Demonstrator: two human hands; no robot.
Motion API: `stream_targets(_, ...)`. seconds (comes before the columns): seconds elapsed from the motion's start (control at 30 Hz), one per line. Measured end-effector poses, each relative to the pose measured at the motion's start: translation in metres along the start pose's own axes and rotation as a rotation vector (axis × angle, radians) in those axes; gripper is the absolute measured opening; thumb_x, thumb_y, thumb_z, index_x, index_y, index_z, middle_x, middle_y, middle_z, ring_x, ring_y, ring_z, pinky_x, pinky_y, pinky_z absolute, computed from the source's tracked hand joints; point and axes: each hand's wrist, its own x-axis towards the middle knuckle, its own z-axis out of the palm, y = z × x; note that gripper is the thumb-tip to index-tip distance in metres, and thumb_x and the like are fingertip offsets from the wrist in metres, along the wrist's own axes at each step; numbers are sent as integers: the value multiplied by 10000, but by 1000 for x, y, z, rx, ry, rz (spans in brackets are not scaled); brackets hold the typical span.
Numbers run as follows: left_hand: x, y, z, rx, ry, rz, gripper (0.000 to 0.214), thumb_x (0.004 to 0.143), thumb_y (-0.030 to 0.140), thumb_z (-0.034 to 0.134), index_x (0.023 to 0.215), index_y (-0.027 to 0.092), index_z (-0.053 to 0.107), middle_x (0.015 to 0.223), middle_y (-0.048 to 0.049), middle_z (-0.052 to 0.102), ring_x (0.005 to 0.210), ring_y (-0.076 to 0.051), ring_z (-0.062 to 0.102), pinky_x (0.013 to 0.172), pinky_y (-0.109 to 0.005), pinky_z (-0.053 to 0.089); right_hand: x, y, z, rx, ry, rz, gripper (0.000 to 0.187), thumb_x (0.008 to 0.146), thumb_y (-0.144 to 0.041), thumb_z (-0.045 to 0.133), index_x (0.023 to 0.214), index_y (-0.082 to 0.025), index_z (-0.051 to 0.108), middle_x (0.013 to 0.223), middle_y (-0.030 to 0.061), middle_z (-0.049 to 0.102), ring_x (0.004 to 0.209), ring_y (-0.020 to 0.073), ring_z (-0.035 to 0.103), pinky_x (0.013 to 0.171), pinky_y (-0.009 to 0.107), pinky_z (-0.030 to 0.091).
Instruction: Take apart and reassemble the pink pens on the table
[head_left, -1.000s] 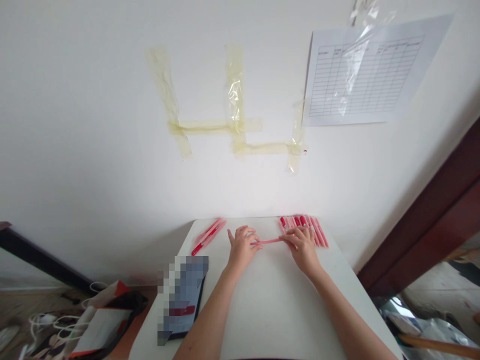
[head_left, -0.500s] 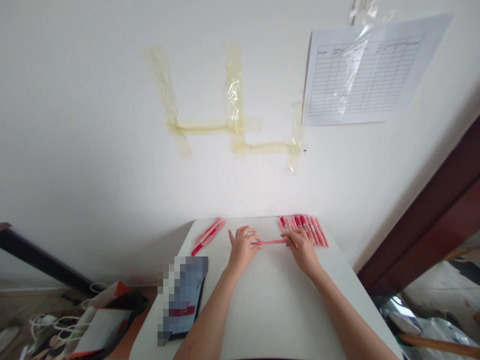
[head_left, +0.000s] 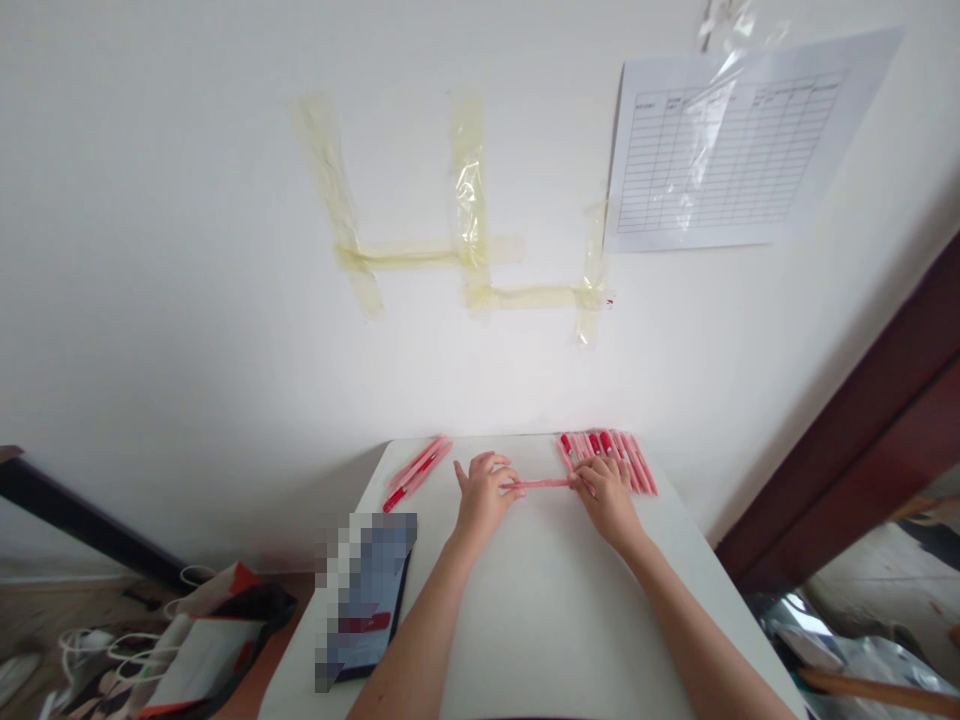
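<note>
Two hands work close together at the far end of a white folding bench (head_left: 525, 620), set apart with a single pink pen (head_left: 537, 484) spanning the gap between them. The left hand (head_left: 486, 497) is curled, its fingers closed on the pen's left end. The right hand (head_left: 609, 498) lies palm down with its fingers bent over the pen's right end, and its fingertips (head_left: 600, 466) rest against the near part of a row of pens. Both hands appear to grip the pen, which lies level and roughly crosswise to the forearms.

Left of the left hand, a small group of three pens (head_left: 417, 472) lies slanted on the bench, the middle one showing a red barrel. Nearer the person and also to the left, a dark-edged handheld device (head_left: 367, 600) sits on the bench, its screen pixelated. Below the bench on that side are a paper shopping bag (head_left: 214, 640) and tangled white cables (head_left: 86, 645) on the floor.

Just beyond and to the right of the right hand, about ten red-tipped pink pens (head_left: 636, 464) lie side by side in a fan. Farther right, a ruled paper form (head_left: 731, 150) is taped to the wall, and a dark red door frame (head_left: 847, 470) runs down the edge of the view.
</note>
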Motion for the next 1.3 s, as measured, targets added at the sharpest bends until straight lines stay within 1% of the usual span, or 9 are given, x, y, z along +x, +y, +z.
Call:
stream_targets(0.17,0,0,0,-3,-2,-10,136,704,256,796,808,282,712,1176,-15,643,1282,-274,453,1121,-718,14,0,-2,-3,26,16,-49,251,941,-473,483,935,-272,633,997,31,630,1028,227,528,1106,536,235)
stream_targets(0.27,0,0,0,-5,0,-8,146,693,258,805,803,284,712,1178,-15,642,1285,-270,451,1126,-711,10,0,-2,0,17,17,-61,265,948,-454,470,868,-264,637,971,30,631,1019,226,528,1102,541,241)
stream_targets(0.4,0,0,1,-3,-3,1,150,692,279,807,806,290,711,1178,-14,642,1283,-269,453,1131,-704,5,0,-1,3,15,-10,-37,378,973,-460,406,743,-258,628,933,23,634,982,222,534,1076,543,271)
stream_targets(0.57,0,0,0,7,1,-3,136,701,268,796,805,296,714,1178,-14,643,1285,-278,451,1125,-711,20,0,-2,0,16,31,-81,262,921,-500,506,922,-265,622,967,30,634,1009,231,539,1098,525,272)
stream_targets(0.67,0,1,0,12,-3,-8,136,703,267,792,813,294,716,1179,-20,644,1283,-281,452,1126,-710,23,-1,-1,1,13,13,-87,262,935,-466,488,838,-258,613,936,32,632,971,227,542,1079,511,300)
stream_targets(0.77,0,1,1,15,1,-5,137,698,266,797,805,295,716,1173,-17,647,1280,-276,455,1129,-706,19,-1,-1,3,31,-9,-60,321,960,-451,439,776,-254,614,918,33,631,944,220,538,1019,468,364)
stream_targets(0.97,0,-1,2,14,24,14,146,697,254,801,804,295,711,1161,-5,654,1276,-270,466,1127,-713,25,-1,0,2,8,16,-88,258,927,-481,503,876,-267,638,943,42,626,971,234,535,1039,490,344)
stream_targets(1.13,0,-2,2,10,-8,26,101,704,271,797,779,287,732,1172,-23,659,1290,-284,454,1141,-702,-2,-1,1,4,-37,3,-102,245,936,-439,494,835,-266,636,918,39,624,947,230,532,1025,491,354)
stream_targets(1.3,0,-1,4,7,-30,52,44,735,276,775,755,295,741,1184,-6,670,1293,-287,442,1127,-715,-27,0,1,5,-34,-2,-89,256,955,-415,461,835,-265,631,908,39,622,962,234,518,986,462,378)
